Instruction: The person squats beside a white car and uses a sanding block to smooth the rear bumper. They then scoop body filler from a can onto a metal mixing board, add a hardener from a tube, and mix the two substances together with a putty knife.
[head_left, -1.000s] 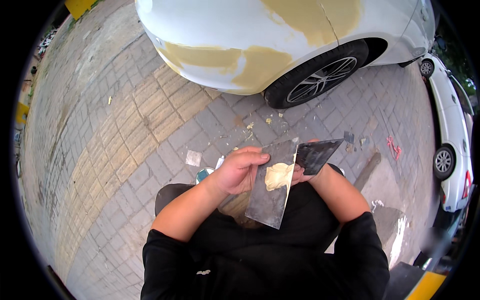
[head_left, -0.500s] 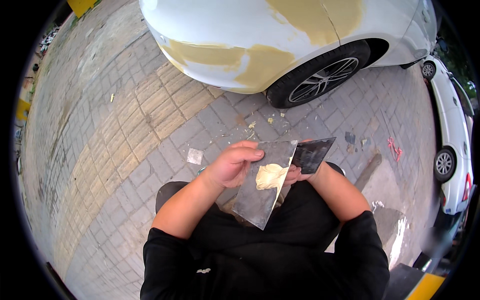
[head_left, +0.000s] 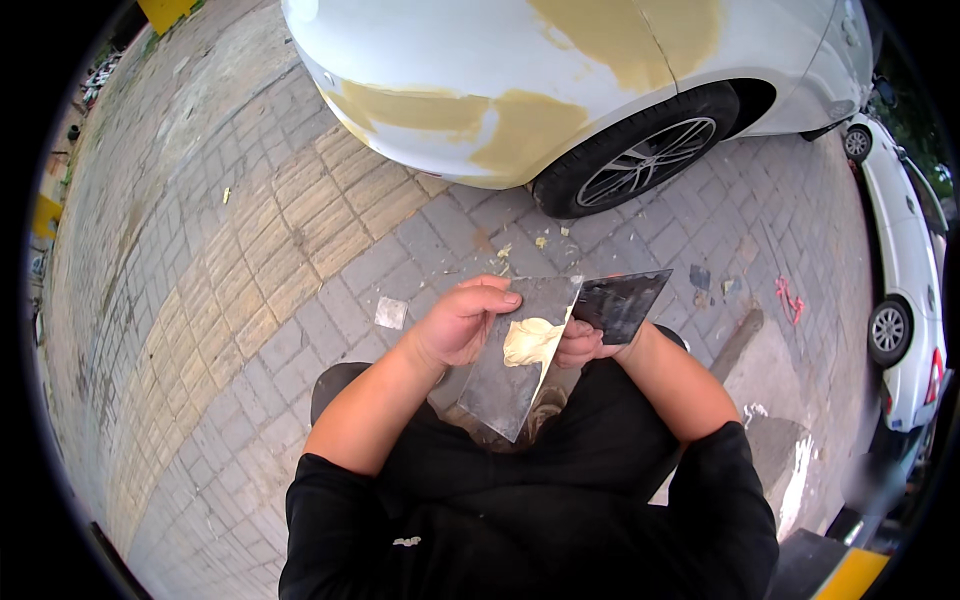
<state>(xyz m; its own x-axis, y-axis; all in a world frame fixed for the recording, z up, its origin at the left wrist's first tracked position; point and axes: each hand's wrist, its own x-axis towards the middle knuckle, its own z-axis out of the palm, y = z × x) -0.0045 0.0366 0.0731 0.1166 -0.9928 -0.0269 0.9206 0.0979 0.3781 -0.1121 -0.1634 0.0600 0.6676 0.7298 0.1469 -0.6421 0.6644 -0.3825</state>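
My left hand (head_left: 465,320) grips a grey, flat plate (head_left: 500,385) by its left side, thumb on top. A lump of cream paste (head_left: 530,342) sits on the plate, with a streak along its right edge. My right hand (head_left: 585,345) has its fingers curled around a dark, flat spreader (head_left: 625,298), partly hidden by it, close beside the plate's right edge. Both tools are held above my lap, in front of the white car (head_left: 420,40), which has yellowish patches (head_left: 530,130) on its body near the wheel (head_left: 645,155).
Paving (head_left: 250,330) has yellow crumbs, a square scrap (head_left: 390,312) and red shreds (head_left: 788,300). A concrete edge (head_left: 740,360) lies right of my knees. A second white car (head_left: 905,250) stands at far right; yellow objects (head_left: 855,575) show at lower right and upper left.
The grey plate in my left hand has shifted left and slightly up, its paste with it. The dark spreader has also moved a little left and up, showing more of my right fingers.
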